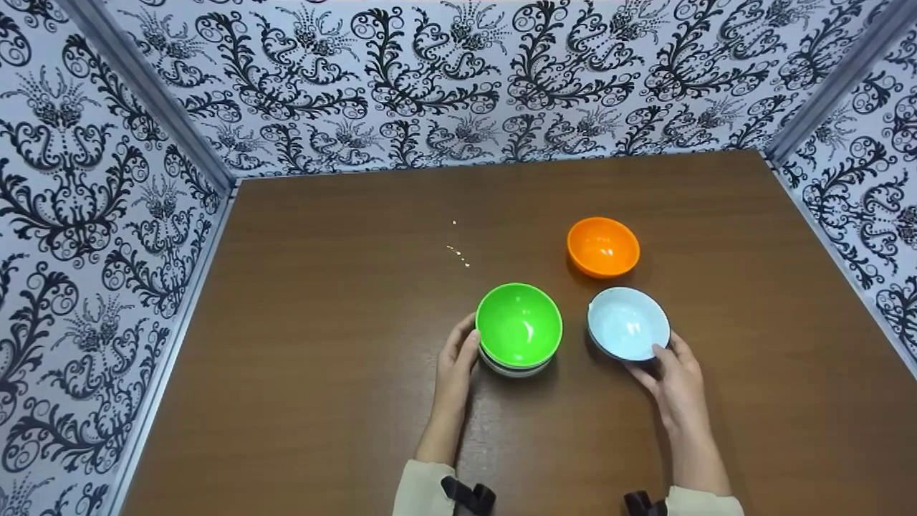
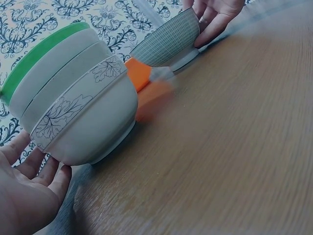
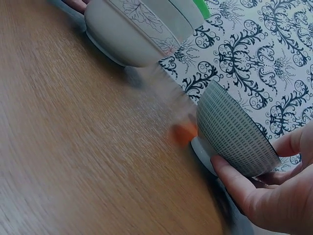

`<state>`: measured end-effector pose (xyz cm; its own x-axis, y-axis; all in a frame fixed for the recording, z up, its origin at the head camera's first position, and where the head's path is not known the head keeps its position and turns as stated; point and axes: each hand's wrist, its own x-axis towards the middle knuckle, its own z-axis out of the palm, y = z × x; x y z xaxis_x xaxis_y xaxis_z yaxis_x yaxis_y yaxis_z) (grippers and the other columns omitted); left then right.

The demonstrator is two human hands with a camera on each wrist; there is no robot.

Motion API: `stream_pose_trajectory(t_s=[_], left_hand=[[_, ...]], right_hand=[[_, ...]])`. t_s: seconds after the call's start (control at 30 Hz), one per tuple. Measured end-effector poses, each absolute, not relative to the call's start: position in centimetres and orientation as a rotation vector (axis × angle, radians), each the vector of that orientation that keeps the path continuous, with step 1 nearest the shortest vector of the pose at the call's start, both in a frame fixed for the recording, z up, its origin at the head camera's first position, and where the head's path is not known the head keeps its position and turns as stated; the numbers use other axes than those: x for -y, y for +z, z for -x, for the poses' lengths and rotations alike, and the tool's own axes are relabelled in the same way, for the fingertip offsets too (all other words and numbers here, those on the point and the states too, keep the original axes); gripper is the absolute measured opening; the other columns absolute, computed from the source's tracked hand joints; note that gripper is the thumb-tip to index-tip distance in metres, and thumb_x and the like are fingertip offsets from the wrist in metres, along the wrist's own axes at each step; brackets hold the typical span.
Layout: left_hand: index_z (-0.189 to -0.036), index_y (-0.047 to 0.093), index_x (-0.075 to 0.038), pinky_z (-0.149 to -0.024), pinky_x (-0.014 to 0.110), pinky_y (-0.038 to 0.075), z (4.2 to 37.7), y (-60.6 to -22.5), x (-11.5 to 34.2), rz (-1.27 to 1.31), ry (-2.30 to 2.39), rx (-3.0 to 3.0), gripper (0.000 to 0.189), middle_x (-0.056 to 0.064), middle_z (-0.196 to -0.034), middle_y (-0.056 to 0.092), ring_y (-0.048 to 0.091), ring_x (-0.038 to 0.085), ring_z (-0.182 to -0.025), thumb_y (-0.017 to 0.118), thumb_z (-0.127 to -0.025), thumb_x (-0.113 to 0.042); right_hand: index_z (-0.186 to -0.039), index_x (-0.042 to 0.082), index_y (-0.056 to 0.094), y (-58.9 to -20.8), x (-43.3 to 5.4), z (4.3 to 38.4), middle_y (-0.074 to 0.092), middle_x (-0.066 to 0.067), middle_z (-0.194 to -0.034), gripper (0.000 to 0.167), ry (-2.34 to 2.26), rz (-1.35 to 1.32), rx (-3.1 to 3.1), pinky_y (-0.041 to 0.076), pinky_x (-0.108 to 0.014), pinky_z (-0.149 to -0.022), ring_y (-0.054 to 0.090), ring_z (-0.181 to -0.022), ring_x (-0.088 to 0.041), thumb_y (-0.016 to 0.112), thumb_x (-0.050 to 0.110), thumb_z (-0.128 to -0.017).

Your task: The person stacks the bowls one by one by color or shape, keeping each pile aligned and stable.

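Probable stacking step, not yet complete
Pinching blue bowl (image 1: 627,321) by the edge in right hand (image 1: 677,383), right of centre in the frame, below orange bowl (image 1: 603,248); touching green-topped stack (image 1: 519,326) near centre with left hand (image 1: 455,358) cupped loosely against its side; next, likely necessary to keep the stack steady and the blue bowl level

My R hand (image 3: 279,193) grips a patterned bowl (image 3: 234,132), w/ one fingertip down by the pale foot & another digit up at the rim; can't tell if the foot touches the tbl (image 3: 88,147). To the left, well apart: a stack of bowls (image 3: 127,34), bottom one pale w/ leaf drawings, a bit of green edge (image 3: 202,8) on top. A bit of my L hand (image 3: 76,4) shows by its left side. Blurry orange thing (image 3: 182,134) just beyond my bowl's foot. Far side: b&w scroll-print wall (image 3: 259,54).
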<state>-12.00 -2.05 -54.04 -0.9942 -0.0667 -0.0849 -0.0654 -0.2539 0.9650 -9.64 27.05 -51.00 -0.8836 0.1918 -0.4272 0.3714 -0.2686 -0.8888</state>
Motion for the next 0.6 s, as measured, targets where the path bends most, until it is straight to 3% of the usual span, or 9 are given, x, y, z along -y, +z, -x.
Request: stream_pose_trajectory(t_s=[0.6], left_hand=[[-0.142, 0.05, 0.003, -0.107, 0.032, 0.046, 11.97, -53.9, 2.09, -0.192, -2.498, 1.909, 0.047, 0.02, -0.145, 0.053, 0.052, 0.028, -0.135, 0.051, -0.101, -0.019]], right_hand=[[-0.16, 0.007, 0.0, -51.26, -26.84, 9.54, -0.004, -0.008, -0.169, 0.061, -2.368, -0.713, -1.813, 0.054, -0.02, -0.089, 0.017, -0.153, -0.023, 0.029, 0.012, -0.106]])
